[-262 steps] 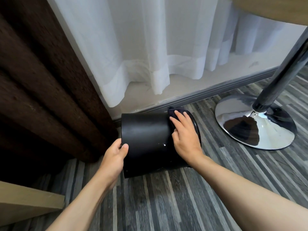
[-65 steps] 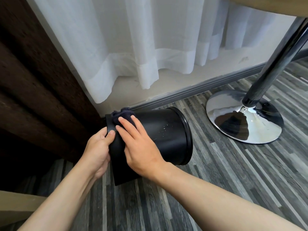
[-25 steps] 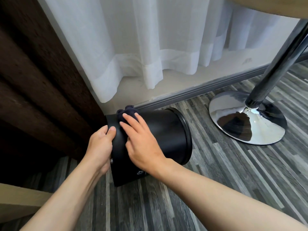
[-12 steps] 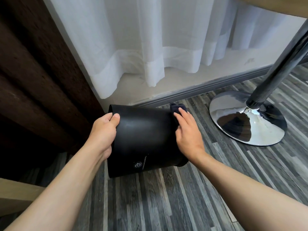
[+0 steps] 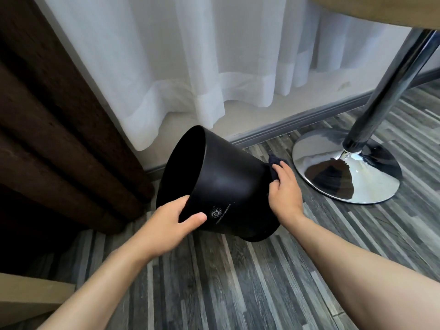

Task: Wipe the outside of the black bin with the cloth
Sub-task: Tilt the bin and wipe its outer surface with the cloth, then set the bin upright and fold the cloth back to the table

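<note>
Left hand (image 5: pixel 166 220): nearest, grip clamped on the rim of the black bin (image 5: pixel 228 186), thumb on the outer wall beside the small printed logo, fingers hooked inside the mouth.
Right hand (image 5: pixel 284 189): grip pressed together on the dark cloth (image 5: pixel 273 163), holding it against the bin's base end on the right.
Black bin position: tipped on its side on the grey plank floor (image 5: pixel 238 282), mouth facing left and up, base low and to the right.
Handling: looks light, stiff and smooth, likely plastic; the glossy wall may slip, so the rim is the surest hold while the cloth rubs.
Cloth: soft, bunched, mostly hidden under the fingers.
Contents: the visible part of the inside is dark and appears empty.
Right, farther: chrome table base (image 5: pixel 347 167), near the cloth but apart.
Farthest: white sheer curtain (image 5: pixel 202 55) and brown drape (image 5: pixel 59 115) on the left.
</note>
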